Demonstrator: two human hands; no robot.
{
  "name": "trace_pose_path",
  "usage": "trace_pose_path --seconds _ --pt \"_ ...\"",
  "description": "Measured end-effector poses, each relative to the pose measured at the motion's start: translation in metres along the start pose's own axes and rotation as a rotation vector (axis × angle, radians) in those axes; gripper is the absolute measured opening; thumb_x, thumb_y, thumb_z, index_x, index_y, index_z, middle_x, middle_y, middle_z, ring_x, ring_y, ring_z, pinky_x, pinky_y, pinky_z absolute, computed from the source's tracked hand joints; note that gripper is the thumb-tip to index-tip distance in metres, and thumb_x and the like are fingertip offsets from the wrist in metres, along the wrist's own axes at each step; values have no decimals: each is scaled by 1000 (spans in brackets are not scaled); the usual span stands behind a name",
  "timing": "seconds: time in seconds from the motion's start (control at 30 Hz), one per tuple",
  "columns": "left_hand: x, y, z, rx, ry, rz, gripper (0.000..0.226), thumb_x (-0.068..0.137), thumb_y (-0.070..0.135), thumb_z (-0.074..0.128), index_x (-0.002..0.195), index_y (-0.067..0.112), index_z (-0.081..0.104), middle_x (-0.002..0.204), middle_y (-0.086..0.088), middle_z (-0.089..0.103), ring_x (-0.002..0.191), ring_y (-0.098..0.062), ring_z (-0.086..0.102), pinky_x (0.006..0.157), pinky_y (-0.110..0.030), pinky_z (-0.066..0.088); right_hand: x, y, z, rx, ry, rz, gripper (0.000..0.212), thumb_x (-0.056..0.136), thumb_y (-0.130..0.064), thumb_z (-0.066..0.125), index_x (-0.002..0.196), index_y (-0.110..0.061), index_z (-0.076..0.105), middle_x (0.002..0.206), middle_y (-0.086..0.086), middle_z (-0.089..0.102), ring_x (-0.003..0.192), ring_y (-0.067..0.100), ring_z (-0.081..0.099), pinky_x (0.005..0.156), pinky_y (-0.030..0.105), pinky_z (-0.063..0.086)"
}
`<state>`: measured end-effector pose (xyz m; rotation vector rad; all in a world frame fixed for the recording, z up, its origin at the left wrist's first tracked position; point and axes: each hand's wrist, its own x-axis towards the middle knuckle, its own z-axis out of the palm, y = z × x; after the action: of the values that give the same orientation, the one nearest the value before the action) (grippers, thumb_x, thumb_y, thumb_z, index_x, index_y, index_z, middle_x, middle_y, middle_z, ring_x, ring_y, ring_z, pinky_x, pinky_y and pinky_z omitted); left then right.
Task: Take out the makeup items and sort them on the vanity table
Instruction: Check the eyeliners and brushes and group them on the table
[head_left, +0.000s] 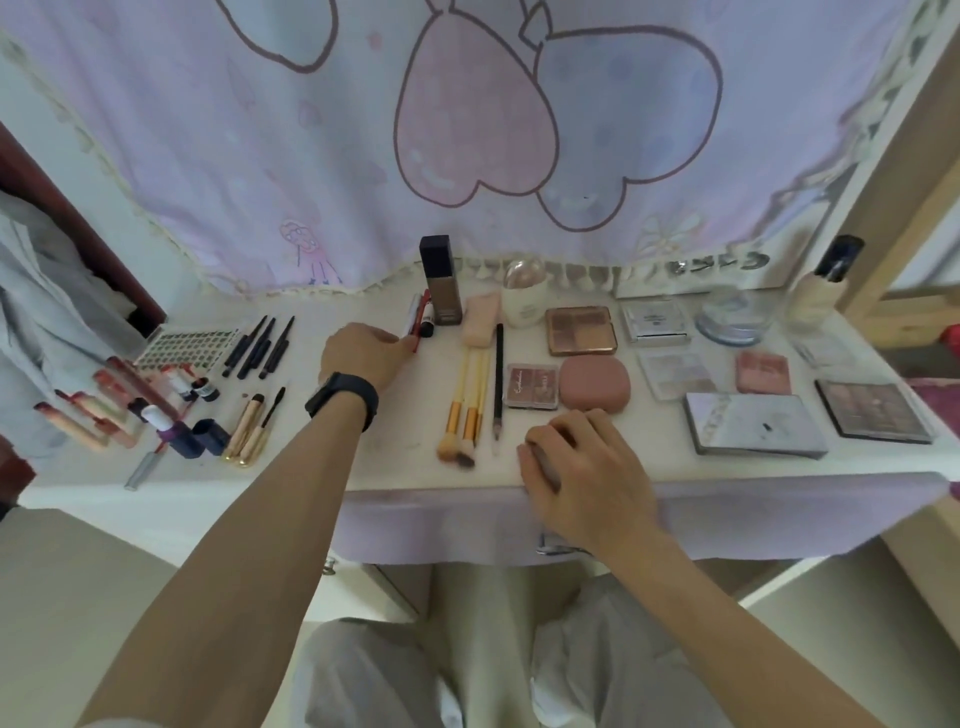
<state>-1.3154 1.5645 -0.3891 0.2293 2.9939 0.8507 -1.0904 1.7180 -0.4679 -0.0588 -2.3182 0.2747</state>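
My left hand (363, 353), with a black band on the wrist, reaches to the back of the white vanity table (395, 462) and pinches the near end of a slim red pen (420, 325) lying beside a silver tube and the dark foundation bottle (440, 280). Near the front edge, my right hand (582, 467) curls round a slim dark pencil (544, 462). Gold-handled brushes (467, 400) and a black eyeliner pencil (498, 379) lie between my hands. Just beyond my right hand are a small blush palette (532, 385) and a pink compact (595, 384).
At the left lie several lipsticks (119, 400), black brushes (260, 345) and gold brushes (249, 426). The right side holds several palettes (753, 423), a glass jar (732, 317) and a tall bottle (826, 286). A cloth with hearts (478, 130) hangs behind the table.
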Motion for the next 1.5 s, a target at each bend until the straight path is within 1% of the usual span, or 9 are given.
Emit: trace_pose_path --seconds 0.3,0.43,0.63,0.77,0.93,1.1,1.2,1.33,1.5 --pt "-5 -5 -9 -55 19 -95 22 86 30 62 77 13 74 78 -10 71 66 -29 62 69 -36 58 -1 -1 -1 7 -29 46 19 94 -30 61 86 -14 68 85 1 61 77 21 50 68 33 49" --pt "-11 -12 -15 -152 24 -116 16 90 26 60 78 19 67 77 -4 63 61 -23 51 60 -27 45 0 -1 -2 9 -25 62 16 92 -29 63 87 -15 69 86 0 62 78 20 50 69 31 49" --pt "-55 -34 -17 -491 64 -70 15 92 31 65 97 21 73 97 5 72 92 -15 64 81 -31 51 0 -1 -4 35 -41 96 17 91 -30 63 86 -16 70 86 -2 62 81 18 50 68 31 50" --pt "-105 -41 -19 -645 48 20 10 91 29 68 100 26 72 95 10 74 95 -6 65 87 -25 49 -1 -2 -9 73 -97 127 20 91 -35 60 89 -18 71 88 -6 64 83 15 50 70 30 50" --pt "-156 -49 -17 -709 54 174 9 95 22 65 101 29 67 93 14 72 89 1 62 77 -10 45 10 -22 -38 521 -173 494 4 95 -35 66 96 -39 66 88 -20 68 83 3 59 73 13 45" --pt "-176 -59 -16 -658 28 289 11 96 19 64 101 28 67 92 22 67 86 -2 59 71 -12 43 28 -50 -52 881 -261 684 32 88 -55 57 109 -31 64 85 -7 74 58 12 58 56 19 48" --pt "-184 -62 -14 -576 6 346 13 96 20 64 101 33 66 92 19 67 87 -8 59 72 -15 42 37 -59 -57 982 -275 758 27 96 -43 59 109 -20 66 77 3 73 49 15 46 46 22 39" --pt "-197 -63 -18 -471 44 451 17 98 23 60 105 38 59 95 20 63 89 -5 57 72 -12 41 34 -64 -60 988 -282 767 16 99 -26 62 100 -12 71 69 2 69 47 13 43 46 22 37" --pt "-217 -63 -11 -124 110 602 33 100 50 37 119 35 59 92 17 56 82 -3 49 64 -19 44 13 -78 -66 1014 -298 771 18 100 -22 61 93 -7 67 64 3 65 51 15 47 49 26 43"
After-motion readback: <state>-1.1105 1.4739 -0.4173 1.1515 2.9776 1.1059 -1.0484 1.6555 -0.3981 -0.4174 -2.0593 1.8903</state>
